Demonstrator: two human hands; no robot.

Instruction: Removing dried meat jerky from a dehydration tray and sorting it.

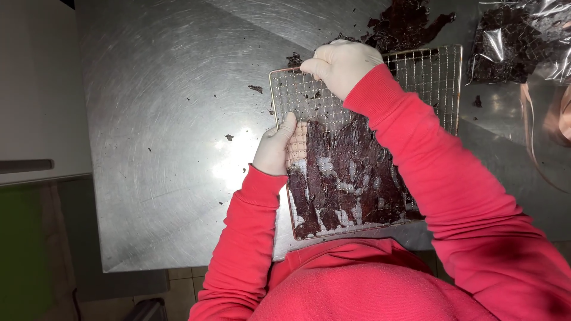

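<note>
A wire mesh rack [437,74] lies tilted on the steel table [160,119], its near half covered by a dark, glossy dried sheet [348,178]. My left hand [275,148], in a pale glove, grips the rack's left edge with fingers under the mesh. My right hand [342,62], also gloved, is closed on the rack's far edge near its top left corner. Both my sleeves are red.
A heap of dark dried pieces [404,24] lies beyond the rack. A clear plastic bag [517,41] with more dark pieces sits at the far right. Small dark crumbs [256,89] are scattered on the table. A white wall surface [35,89] borders the left.
</note>
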